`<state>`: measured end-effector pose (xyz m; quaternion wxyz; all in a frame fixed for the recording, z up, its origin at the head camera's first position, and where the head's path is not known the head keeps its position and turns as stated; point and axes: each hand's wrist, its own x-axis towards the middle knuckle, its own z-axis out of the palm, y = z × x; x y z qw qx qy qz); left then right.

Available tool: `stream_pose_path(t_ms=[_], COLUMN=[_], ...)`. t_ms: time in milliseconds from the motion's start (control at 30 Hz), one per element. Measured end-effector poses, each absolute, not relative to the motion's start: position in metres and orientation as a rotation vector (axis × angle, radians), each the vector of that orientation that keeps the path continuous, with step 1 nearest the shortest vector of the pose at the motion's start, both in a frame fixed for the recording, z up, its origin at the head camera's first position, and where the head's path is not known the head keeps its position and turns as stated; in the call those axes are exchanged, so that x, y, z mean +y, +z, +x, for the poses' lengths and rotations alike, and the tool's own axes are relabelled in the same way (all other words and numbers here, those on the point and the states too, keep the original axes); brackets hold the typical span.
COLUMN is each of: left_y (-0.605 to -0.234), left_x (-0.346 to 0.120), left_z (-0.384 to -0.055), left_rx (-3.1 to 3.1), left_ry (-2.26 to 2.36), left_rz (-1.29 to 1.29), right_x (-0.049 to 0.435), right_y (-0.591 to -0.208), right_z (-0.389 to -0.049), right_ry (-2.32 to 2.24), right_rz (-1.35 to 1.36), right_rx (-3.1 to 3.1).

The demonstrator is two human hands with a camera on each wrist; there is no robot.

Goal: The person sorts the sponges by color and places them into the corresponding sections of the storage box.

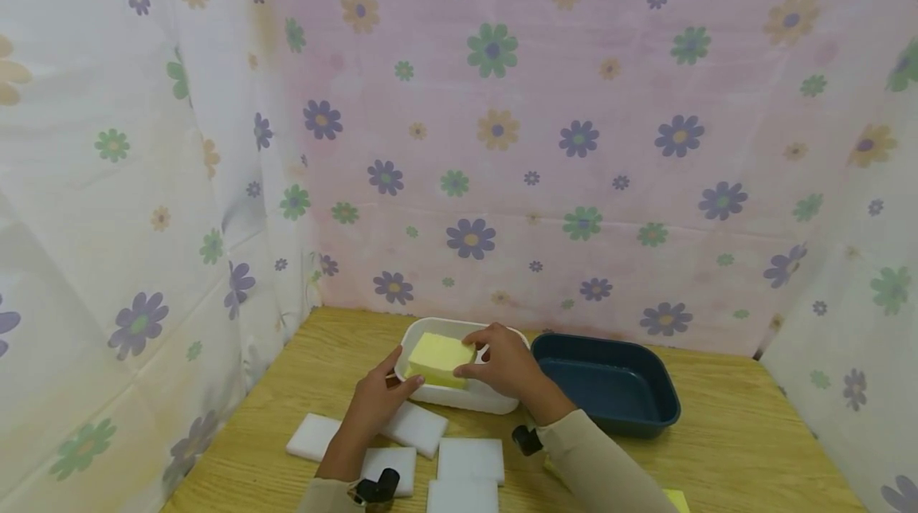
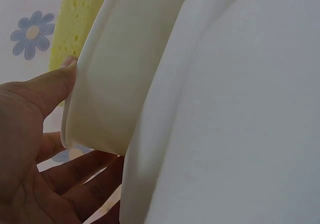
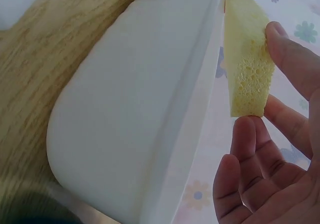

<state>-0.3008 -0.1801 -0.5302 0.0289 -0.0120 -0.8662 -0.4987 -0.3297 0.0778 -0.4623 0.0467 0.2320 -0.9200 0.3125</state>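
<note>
On the left part of the bench point(image 1: 731, 433), white blocks point(image 1: 469, 457) lie flat in front of the white tub point(image 1: 469, 399), near enough, I would judge, to be within easy reach of both my hands. Next comes my left hand point(image 1: 376, 397), its fingers curved round the tub's left end, thumb at the rim and the others against the outside wall, probably to steady it. The yellow sponge point(image 1: 441, 354) is at the left half of the tub, above its floor, and my right hand point(image 1: 511, 362) pinches it by its right end between thumb and fingers, a hold that seems to leave the other end free for placing. Just beside the white tub, on the right, the dark blue tub point(image 1: 610, 389) stands with its bare floor showing, close by but out of the way of my hands.

My left forearm covers part of the blocks, and the nearest one is cut off by the lower edge. A yellow edge shows low at the sponge's left, but I cannot tell whether it is a second sponge, nor whether my left thumb touches the sponge. Past my right sleeve point(image 1: 610, 461), a yellow piece point(image 1: 676, 500) is mostly cut off
</note>
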Motion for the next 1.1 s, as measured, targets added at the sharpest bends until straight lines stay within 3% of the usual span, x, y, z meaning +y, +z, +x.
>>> stream_pose_path(t_ms=[1100], left_y=[-0.526], left_x=[-0.179], left_z=[-0.298], left_rx=[-2.684], left_ry=[-1.53], left_rz=[-0.031], right_x=[0.073], right_y=[-0.476], right_z=[-0.329], right_ry=[1.091], right_rz=[0.631], right_rx=[-2.875])
